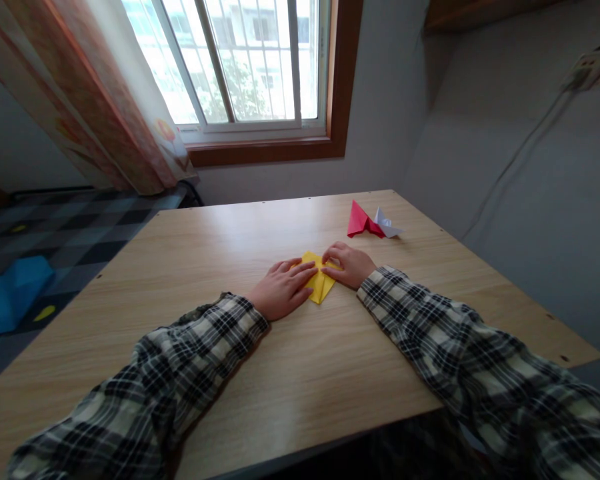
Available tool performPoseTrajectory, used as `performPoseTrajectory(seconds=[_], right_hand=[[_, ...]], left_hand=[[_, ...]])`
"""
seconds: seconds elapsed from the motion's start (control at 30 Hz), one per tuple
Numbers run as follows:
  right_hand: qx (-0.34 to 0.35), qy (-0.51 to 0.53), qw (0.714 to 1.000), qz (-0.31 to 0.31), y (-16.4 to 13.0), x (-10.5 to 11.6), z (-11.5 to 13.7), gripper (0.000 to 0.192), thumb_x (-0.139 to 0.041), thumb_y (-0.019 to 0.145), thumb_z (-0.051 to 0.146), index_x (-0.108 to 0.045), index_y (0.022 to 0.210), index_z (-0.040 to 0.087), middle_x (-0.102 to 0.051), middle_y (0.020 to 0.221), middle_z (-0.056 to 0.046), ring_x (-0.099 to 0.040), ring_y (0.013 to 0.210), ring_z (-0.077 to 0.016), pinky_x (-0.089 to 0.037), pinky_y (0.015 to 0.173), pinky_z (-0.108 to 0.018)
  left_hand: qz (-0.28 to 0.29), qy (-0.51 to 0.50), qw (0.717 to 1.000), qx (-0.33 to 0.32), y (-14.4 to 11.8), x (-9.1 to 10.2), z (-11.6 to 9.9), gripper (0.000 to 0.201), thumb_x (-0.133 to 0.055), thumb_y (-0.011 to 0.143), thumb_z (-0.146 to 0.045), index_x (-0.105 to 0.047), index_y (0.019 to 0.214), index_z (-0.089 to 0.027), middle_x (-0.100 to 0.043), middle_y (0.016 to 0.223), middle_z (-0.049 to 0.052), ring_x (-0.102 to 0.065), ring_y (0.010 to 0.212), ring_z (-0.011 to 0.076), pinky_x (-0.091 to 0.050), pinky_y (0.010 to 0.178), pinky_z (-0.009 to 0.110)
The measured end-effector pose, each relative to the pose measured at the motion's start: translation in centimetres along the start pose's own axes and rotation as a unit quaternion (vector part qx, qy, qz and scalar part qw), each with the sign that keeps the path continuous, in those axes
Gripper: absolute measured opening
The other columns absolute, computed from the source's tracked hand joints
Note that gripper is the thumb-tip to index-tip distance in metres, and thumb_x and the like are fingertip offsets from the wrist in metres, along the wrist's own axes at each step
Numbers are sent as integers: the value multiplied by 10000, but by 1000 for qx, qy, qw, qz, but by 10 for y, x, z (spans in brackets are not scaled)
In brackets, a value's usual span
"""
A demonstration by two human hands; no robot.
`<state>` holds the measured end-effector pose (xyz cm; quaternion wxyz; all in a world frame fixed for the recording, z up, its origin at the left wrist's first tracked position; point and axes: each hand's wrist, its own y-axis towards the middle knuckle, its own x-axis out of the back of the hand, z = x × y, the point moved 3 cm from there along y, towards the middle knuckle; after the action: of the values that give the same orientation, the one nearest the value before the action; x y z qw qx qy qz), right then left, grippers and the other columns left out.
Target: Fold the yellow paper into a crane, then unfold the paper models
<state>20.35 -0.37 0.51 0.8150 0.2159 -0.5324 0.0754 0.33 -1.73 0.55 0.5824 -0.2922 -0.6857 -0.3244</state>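
A small piece of folded yellow paper (321, 287) lies on the wooden table (300, 393), with a crease down its middle and a point toward me. My left hand (285, 287) rests flat across its left side, fingers stretched out and pressing it down. At the paper's right edge, my right hand (350, 264) has its thumb and fingers bent together around a flap. Both hands hide parts of the paper's sides.
Red folded paper (363, 220) and white folded paper (387, 224) stand at the table's far right. Blue folded paper (17, 293) sits on a checked cloth (95, 223) to the left. A wall and a hanging cable (515, 157) are at right.
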Motion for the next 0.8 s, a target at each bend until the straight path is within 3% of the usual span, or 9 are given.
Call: performPoseTrajectory(seconds=[0.23,0.43,0.67,0.8], right_hand=[[4,4,1000,-9,-2,-4,0,297,-663,849,405,-624,1085,229,-623,1177,-69,-620,1037,-216,-489,858,-338],[14,11,1000,2,-4,-4,3,342,-698,813,419,-616,1087,231,-620,1171,-62,-617,1062,-227,-487,871,-351],[27,28,999,9,-7,-3,5,419,-738,773,461,-613,1108,243,-615,1189,-60,-607,1076,-226,-488,900,-356],[39,37,998,19,-8,-1,8,526,-739,764,471,-600,1220,247,-596,1260,-76,-595,1135,-242,-485,956,-384]], left_hand=[[-8,12,1000,12,0,0,0,533,-332,1007,-468,-473,1449,-205,-469,1521,58,-313,1455,280,-186,1219,493],[0,2,1000,6,1,-2,1,560,-296,1019,-479,-461,1451,-164,-457,1528,84,-334,1458,237,-219,1221,413],[16,4,1000,8,1,-3,2,621,-290,1008,-547,-410,1485,-167,-405,1560,95,-299,1477,243,-204,1223,422],[22,8,1000,11,0,-3,2,658,-299,998,-577,-386,1500,-161,-381,1573,98,-281,1484,251,-191,1224,418]])
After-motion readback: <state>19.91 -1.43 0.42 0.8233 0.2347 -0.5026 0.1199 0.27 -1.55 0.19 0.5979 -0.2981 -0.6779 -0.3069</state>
